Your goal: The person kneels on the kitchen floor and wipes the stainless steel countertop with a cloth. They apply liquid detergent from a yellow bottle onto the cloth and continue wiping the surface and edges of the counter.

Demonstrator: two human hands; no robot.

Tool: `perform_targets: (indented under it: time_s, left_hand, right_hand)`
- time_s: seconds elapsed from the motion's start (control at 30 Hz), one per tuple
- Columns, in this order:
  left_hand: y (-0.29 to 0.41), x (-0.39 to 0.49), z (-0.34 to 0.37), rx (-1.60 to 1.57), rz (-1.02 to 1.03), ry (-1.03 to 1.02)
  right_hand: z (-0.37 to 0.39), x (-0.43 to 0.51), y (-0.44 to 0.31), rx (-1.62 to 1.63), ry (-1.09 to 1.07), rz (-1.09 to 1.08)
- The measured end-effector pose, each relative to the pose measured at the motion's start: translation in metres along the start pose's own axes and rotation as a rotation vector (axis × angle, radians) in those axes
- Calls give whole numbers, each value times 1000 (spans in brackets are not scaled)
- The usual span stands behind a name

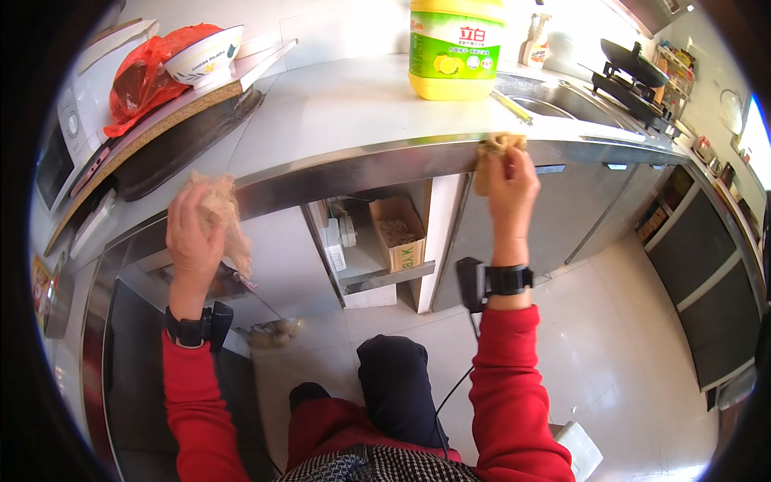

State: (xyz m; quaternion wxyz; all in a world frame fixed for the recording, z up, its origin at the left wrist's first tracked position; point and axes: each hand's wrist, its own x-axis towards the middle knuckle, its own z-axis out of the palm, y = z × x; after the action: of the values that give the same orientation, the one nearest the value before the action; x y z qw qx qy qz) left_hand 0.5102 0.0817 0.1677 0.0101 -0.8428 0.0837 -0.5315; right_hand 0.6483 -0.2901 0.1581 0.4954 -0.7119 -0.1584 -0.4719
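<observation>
My left hand (196,232) grips a beige-pink cloth (232,223) at the front edge of the counter, and the cloth hangs down past my fingers. My right hand (512,181) holds a yellowish-tan cloth (505,143) against the metal front edge of the worktop (361,161), left of the sink. Both hands look slightly blurred. A large yellow dish-soap jug (456,51) stands on the counter just behind my right hand. A thin yellow item (512,107) lies between the jug and the sink.
The steel sink (560,99) and a gas stove (632,99) with a black pan (632,63) are at the right. On a raised board (144,132) at the left sit a bowl (208,57) and a red plastic bag (144,84). An open cabinet holds a cardboard box (403,253).
</observation>
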Motion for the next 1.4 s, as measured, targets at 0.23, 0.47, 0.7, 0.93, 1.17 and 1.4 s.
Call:
perform_targets:
  time_s: [0.23, 0.47, 0.7, 0.93, 1.17, 1.4]
  left_hand:
    - [-2, 0, -3, -7, -39, -26]
    - [-6, 1, -6, 45, -60, -95]
    - [-16, -4, -1, 114, -36, -69]
    - [-22, -9, 0, 178, -76, -129]
    - [-37, -17, 7, 317, -43, -158]
    - [-28, -14, 16, 347, 43, -104]
  right_hand:
    - [83, -56, -54, 182, -276, -456]
    - [-19, 11, 48, 74, -96, -12]
    - [-72, 76, 92, -424, 143, -230]
    - [21, 8, 24, -160, -122, -687]
    - [-26, 47, 87, -286, -64, -652]
    - [-116, 97, 147, -432, 101, -44]
